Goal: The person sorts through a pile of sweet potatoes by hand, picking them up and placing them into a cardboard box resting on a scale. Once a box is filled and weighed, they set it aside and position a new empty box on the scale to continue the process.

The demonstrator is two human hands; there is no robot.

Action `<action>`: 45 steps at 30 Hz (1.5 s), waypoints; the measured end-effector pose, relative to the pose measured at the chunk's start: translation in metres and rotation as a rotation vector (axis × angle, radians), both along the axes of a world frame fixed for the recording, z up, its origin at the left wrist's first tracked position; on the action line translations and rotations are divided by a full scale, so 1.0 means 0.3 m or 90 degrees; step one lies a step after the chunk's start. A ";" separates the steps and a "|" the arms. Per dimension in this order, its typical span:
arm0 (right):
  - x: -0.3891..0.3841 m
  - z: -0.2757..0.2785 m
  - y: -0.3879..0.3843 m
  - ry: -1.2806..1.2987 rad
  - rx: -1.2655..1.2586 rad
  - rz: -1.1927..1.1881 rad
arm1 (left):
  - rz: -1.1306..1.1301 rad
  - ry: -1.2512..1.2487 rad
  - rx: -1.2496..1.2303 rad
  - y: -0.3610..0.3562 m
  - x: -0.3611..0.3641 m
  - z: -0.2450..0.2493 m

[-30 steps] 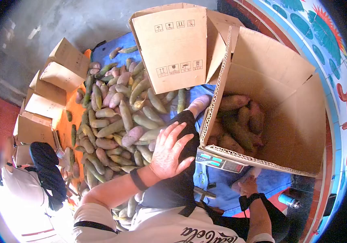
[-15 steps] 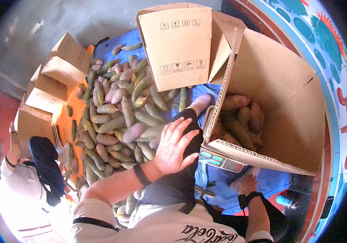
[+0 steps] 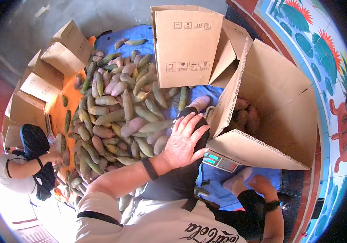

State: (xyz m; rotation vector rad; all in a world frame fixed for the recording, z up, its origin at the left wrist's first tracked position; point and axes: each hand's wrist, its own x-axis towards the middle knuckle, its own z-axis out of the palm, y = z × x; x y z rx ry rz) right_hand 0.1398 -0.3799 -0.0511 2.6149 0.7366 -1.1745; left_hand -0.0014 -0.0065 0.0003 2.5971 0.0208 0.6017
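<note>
My left hand (image 3: 186, 141) lies flat with its fingers spread on my black-trousered left leg (image 3: 201, 139), and it holds nothing. My right hand (image 3: 263, 186) hangs low beside my right foot (image 3: 236, 182); its fingers are partly hidden. In front of me, to the right, an open cardboard box (image 3: 258, 150) stands on a digital scale (image 3: 218, 162) with lit green displays. Several thick, long vegetables (image 3: 248, 117) lie in the bottom of that box. To the left spreads a large heap of the same green and pinkish-brown vegetables (image 3: 112, 117).
Another cardboard box (image 3: 187, 48) stands behind the heap on a blue sheet (image 3: 137, 36). More boxes (image 3: 40, 85) line the left side by an orange sheet (image 3: 62, 91). A second person (image 3: 23, 166) sits at the far left, one hand at the heap. A painted tile wall (image 3: 323, 60) borders the right.
My right hand has moved right, away from my foot. The second person's arm has come down from the boxes to the heap. The view has shifted slightly; my left hand stays on my leg.
</note>
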 end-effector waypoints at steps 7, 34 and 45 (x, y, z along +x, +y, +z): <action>-0.071 0.340 0.005 -0.260 0.351 0.061 | 0.003 -0.028 -0.023 -0.001 -0.018 -0.009; 0.009 0.300 -0.035 -0.360 0.506 -0.407 | 0.656 0.632 -0.224 0.665 -0.400 -0.845; 0.038 0.197 -0.179 -0.421 0.431 -0.262 | 0.669 0.531 -0.287 0.671 -0.493 -1.086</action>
